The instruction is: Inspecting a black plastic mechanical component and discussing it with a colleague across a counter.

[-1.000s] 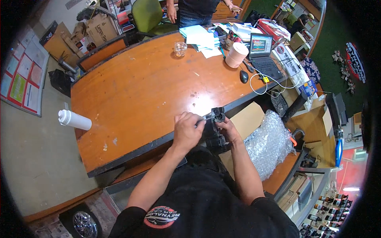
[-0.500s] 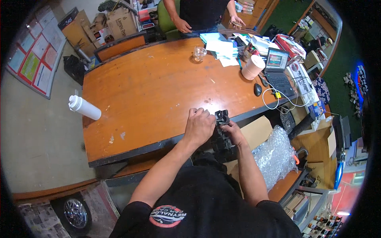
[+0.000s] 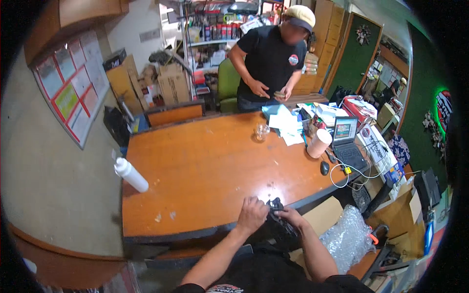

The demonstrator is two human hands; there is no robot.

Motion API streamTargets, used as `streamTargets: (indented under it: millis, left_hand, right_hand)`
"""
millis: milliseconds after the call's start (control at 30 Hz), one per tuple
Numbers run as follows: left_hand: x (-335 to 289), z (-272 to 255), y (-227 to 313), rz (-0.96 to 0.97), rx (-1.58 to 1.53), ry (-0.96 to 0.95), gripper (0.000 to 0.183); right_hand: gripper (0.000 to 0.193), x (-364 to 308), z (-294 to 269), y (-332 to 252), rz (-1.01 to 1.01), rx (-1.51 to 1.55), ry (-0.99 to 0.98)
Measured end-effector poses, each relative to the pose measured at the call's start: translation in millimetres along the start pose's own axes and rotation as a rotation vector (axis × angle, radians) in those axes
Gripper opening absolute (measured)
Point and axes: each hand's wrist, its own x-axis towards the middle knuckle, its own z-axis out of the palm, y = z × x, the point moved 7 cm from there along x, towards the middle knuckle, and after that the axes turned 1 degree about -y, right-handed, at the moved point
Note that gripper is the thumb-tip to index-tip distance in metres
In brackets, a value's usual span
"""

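Near the front edge of the desk, a dark black part with a bulky, uneven shape is between my two hands. My left hand is closed at its upper left, with the fingers curled. From the right, my right hand grips it, thumb lying across its top. The part's lower end runs down toward my black shirt, where details are too dark to make out. What my left fingertips pinch is hidden behind the hand.
On the brown desk stand a white bottle, a glass cup, papers, a pink cylindrical container, a mouse and a laptop. Bubble wrap lies right of me. Across the desk stands a person holding something small.
My view has tilted up, bringing the other person and the shelves into sight. The part's open round end no longer faces me as plainly. Both hands stay at the part.
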Motion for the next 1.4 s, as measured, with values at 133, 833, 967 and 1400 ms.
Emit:
streamTargets:
  millis: [133, 833, 967, 1400]
  left_hand:
    - [-15, 0, 10, -0.087, -0.097, -0.041, 0.008]
    - [-83, -50, -34, -0.265, -0.176, 0.132, 0.009]
    - [-82, -85, -57, -0.416, -0.197, 0.287, 0.005]
    - [-198, 28, -130, -1.259, -1.258, 0.215, 0.009]
  right_hand:
    - [0.033, 1, 1, 19, -0.006, -0.090, 0.014]
    - [0.031, 20, 71, 19, 0.105, -0.121, -0.151]
    - [0.032, 10, 94, -21, 0.005, 0.028, -0.083]
    - [0.038, 20, 152, -25, -0.004, 0.069, -0.338]
